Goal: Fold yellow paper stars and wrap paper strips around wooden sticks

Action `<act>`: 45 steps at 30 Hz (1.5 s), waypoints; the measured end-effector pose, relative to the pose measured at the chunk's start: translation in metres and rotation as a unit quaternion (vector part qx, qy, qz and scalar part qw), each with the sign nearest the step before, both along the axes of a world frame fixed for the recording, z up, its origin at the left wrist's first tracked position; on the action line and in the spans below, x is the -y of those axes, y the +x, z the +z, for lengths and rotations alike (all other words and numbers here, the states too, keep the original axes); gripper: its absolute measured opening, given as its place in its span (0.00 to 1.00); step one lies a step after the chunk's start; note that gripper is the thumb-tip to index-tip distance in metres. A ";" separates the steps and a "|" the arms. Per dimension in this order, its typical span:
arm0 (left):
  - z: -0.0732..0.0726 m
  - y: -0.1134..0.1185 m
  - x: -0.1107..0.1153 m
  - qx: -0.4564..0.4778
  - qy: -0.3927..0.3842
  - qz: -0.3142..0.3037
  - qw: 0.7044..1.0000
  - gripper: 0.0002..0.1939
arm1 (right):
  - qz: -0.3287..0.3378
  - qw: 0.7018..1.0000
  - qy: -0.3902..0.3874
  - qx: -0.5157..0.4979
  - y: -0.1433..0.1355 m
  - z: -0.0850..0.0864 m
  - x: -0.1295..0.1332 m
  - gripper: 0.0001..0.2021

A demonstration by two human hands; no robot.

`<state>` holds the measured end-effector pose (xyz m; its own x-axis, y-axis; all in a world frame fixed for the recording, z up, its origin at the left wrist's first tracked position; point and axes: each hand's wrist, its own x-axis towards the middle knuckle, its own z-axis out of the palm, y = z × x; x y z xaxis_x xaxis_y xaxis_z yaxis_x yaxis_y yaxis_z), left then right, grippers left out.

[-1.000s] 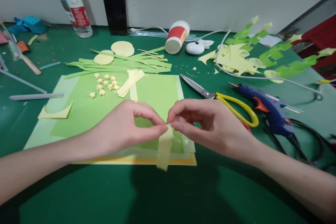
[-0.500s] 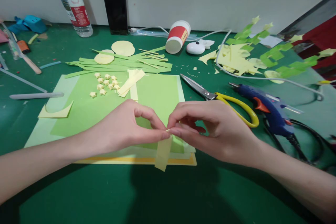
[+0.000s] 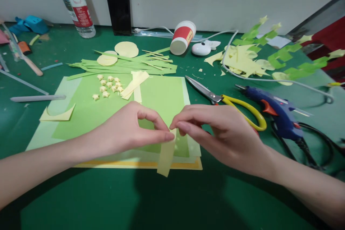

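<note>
Pinching yellow strip [image 3: 165,157] w/ L fingers [image 3: 168,136], R fingers' [image 3: 185,127] grip unclear; bottom's shifted L.

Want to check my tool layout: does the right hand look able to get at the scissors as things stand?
Likely yes: the scissors lie just beyond the right hand, and nothing visible blocks the way, though the hand is at the strip and hides part of them.

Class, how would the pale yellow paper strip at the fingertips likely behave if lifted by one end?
The paper strip looks thin and narrow, so it should be very light. Its free end extends nearly straight from the left hand, suggesting slight stiffness. Being thin paper, it would probably crease easily if pressed.
</note>
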<state>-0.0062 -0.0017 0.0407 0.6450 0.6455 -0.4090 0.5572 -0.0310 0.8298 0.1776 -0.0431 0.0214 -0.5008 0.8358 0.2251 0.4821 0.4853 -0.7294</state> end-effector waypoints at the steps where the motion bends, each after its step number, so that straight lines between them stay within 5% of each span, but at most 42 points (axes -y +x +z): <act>1: 0.000 0.000 0.000 0.009 0.005 0.005 1.000 0.09 | -0.016 1.000 -0.008 0.001 0.000 0.000 0.000 0.08; 12: -0.005 -0.002 0.005 0.044 0.102 0.021 0.994 0.12 | -0.080 0.951 -0.292 -0.059 -0.009 0.004 -0.001 0.08; 23: -0.010 -0.001 0.003 0.064 0.209 0.043 0.975 0.05 | -0.091 0.959 -0.262 -0.051 -0.007 0.000 -0.001 0.06; 37: -0.007 -0.002 -0.004 0.027 0.113 0.069 0.991 0.09 | -0.089 0.960 -0.258 -0.068 -0.008 0.002 -0.003 0.06; 45: -0.007 -0.002 -0.005 0.030 0.051 0.060 0.996 0.03 | -0.067 0.970 -0.230 -0.047 -0.007 0.002 -0.001 0.06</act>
